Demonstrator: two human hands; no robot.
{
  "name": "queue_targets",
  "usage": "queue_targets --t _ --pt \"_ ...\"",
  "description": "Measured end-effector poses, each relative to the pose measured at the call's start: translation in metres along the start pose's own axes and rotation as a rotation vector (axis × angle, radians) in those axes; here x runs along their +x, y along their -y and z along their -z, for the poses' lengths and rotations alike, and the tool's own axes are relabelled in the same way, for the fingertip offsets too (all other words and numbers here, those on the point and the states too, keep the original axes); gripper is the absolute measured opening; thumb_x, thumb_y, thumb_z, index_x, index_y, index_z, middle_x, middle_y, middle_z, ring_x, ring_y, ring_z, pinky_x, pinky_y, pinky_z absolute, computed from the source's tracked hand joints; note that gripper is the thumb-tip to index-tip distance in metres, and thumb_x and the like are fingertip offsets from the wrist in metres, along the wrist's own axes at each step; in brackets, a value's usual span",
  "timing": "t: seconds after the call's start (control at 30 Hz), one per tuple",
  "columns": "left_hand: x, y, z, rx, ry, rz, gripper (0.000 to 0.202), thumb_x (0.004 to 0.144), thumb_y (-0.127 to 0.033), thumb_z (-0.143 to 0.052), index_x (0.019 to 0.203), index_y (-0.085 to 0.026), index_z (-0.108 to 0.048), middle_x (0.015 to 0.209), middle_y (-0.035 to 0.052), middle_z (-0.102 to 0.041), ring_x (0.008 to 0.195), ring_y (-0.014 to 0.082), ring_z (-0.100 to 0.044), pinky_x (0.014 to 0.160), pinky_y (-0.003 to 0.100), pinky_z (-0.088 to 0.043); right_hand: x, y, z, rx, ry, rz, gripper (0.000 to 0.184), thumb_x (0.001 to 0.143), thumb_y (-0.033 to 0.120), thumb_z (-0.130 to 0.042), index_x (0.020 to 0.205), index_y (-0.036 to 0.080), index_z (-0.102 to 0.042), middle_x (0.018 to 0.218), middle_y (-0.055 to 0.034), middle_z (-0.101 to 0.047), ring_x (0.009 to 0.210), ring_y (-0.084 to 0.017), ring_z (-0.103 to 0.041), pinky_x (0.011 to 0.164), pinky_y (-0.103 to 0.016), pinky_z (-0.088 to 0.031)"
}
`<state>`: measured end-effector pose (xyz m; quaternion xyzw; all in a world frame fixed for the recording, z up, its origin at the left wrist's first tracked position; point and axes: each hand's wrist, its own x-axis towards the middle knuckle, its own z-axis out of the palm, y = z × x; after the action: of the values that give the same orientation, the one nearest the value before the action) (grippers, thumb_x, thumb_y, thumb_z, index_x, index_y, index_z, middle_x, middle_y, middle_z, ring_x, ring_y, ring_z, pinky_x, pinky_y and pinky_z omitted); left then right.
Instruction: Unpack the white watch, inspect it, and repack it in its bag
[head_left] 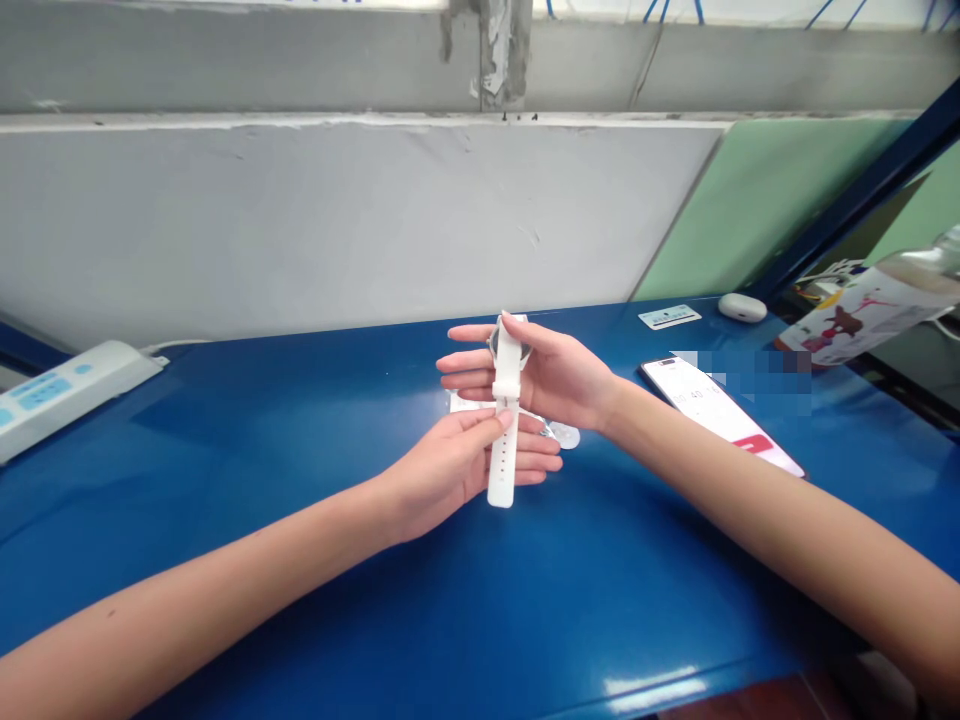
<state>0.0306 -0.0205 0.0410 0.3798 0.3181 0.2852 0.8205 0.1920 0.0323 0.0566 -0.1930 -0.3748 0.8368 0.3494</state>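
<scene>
"Fingers: what state?"

"Left hand (442, 455): thumb pinches one white watch (507, 370) by its strap (501, 480) against the fingers. Right hand (562, 375): thumb holds the watch's far end, fingers extended behind."

"Position and surroundings?"

"Watch is held above one blue table (300, 400) bearing one phone (712, 420), one card (670, 317), one white case (742, 307) and one power strip (75, 390). Behind: one pale wall panel (337, 220), one green panel (772, 200)."

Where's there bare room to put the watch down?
Bare blue tabletop lies between the white power strip and the left hand, and from the white watch toward the near edge. The right side is crowded with a phone, card, white case and bottle; small items lie partly hidden behind the hands.
</scene>
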Motion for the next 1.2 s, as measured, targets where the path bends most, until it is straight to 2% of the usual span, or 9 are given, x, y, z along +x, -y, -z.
queue_targets --t 0.13,0.23,0.33,0.47,0.6,0.73,0.97,1.07,1.2 --pt "-0.005 -0.004 0.001 -0.171 0.231 0.010 0.074 0.086 -0.068 -0.055 0.128 -0.006 -0.058 0.117 0.0230 -0.071 0.108 0.0350 -0.068 0.097 0.047 -0.046 0.000 0.007 -0.002 0.115 -0.181 0.074 0.045 0.103 0.046 -0.030 0.112 0.016 -0.062 0.069 -0.0010 -0.065 0.060 -0.016 -0.063 0.066 -0.031 -0.055" --pt "-0.007 -0.002 0.001 -0.168 0.298 0.002 0.087 0.082 -0.070 -0.060 0.142 -0.009 -0.045 0.129 0.0242 -0.065 0.118 0.0382 -0.062 0.101 0.049 -0.042 0.001 0.014 -0.001 0.189 -0.294 0.176 0.051 0.100 0.048 -0.025 0.110 0.013 -0.061 0.059 0.0018 -0.052 0.049 -0.014 -0.050 0.055 -0.028 -0.050" --pt "-0.005 0.001 0.001 -0.141 0.211 -0.015 0.080 0.088 -0.060 -0.058 0.146 -0.010 -0.037 0.134 0.0252 -0.061 0.122 0.0402 -0.059 0.104 0.053 -0.038 0.003 0.016 0.001 0.182 -0.355 0.233 0.036 0.098 0.035 -0.035 0.103 0.013 -0.063 0.060 0.0021 -0.050 0.051 -0.012 -0.049 0.056 -0.026 -0.050" --pt "0.000 -0.002 0.000 -0.154 0.084 -0.099 0.058 0.094 -0.049 -0.054 0.136 -0.009 -0.049 0.138 0.0234 -0.058 0.126 0.0402 -0.057 0.108 0.053 -0.036 0.004 0.010 0.002 0.020 -0.380 0.259 0.018 0.093 0.033 -0.059 0.091 0.017 -0.067 0.068 0.0013 -0.060 0.063 -0.011 -0.061 0.074 -0.026 -0.054" --pt "0.002 -0.005 -0.001 -0.102 -0.003 -0.186 0.037 0.094 -0.034 -0.061 0.123 -0.012 -0.059 0.134 0.0191 -0.061 0.126 0.0374 -0.058 0.107 0.050 -0.040 0.002 0.003 0.000 -0.291 -0.289 0.301 0.024 0.081 0.042 -0.076 0.083 0.019 -0.072 0.078 -0.0021 -0.069 0.077 -0.015 -0.066 0.077 -0.029 -0.053" --pt "0.003 -0.002 0.002 -0.047 -0.025 -0.213 0.025 0.093 -0.023 -0.066 0.115 -0.013 -0.063 0.120 0.0154 -0.069 0.113 0.0315 -0.066 0.102 0.047 -0.047 0.000 0.001 -0.003 -0.473 -0.302 0.357 0.027 0.075 0.043 -0.081 0.070 0.020 -0.069 0.077 -0.0008 -0.069 0.074 -0.013 -0.062 0.070 -0.027 -0.049" --pt "0.001 0.000 0.003 0.010 0.016 -0.183 0.030 0.093 -0.037 -0.068 0.107 -0.011 -0.068 0.084 0.0056 -0.071 0.077 0.0170 -0.070 0.078 0.030 -0.055 0.000 -0.001 0.000 -0.426 -0.185 0.203 0.025 0.087 0.046 -0.069 0.085 0.022 -0.074 0.097 -0.0046 -0.076 0.051 -0.009 -0.053 0.053 -0.026 -0.047" --pt "0.000 0.000 0.001 0.041 0.049 -0.169 0.034 0.095 -0.042 -0.064 0.105 -0.010 -0.067 0.079 0.0052 -0.070 0.073 0.0171 -0.069 0.075 0.031 -0.055 0.001 -0.001 -0.003 -0.323 -0.156 0.138 0.027 0.094 0.043 -0.059 0.093 0.020 -0.074 0.096 -0.0068 -0.078 0.072 -0.017 -0.067 0.068 -0.030 -0.056" --pt "0.001 0.002 0.002 0.059 0.060 -0.157 0.030 0.098 -0.039 -0.058 0.097 -0.010 -0.067 0.090 0.0125 -0.075 0.082 0.0220 -0.073 0.081 0.035 -0.055 0.001 0.000 -0.007 -0.177 -0.105 0.087 0.036 0.100 0.041 -0.047 0.100 0.017 -0.073 0.098 -0.0079 -0.078 0.096 -0.020 -0.071 0.091 -0.033 -0.055"
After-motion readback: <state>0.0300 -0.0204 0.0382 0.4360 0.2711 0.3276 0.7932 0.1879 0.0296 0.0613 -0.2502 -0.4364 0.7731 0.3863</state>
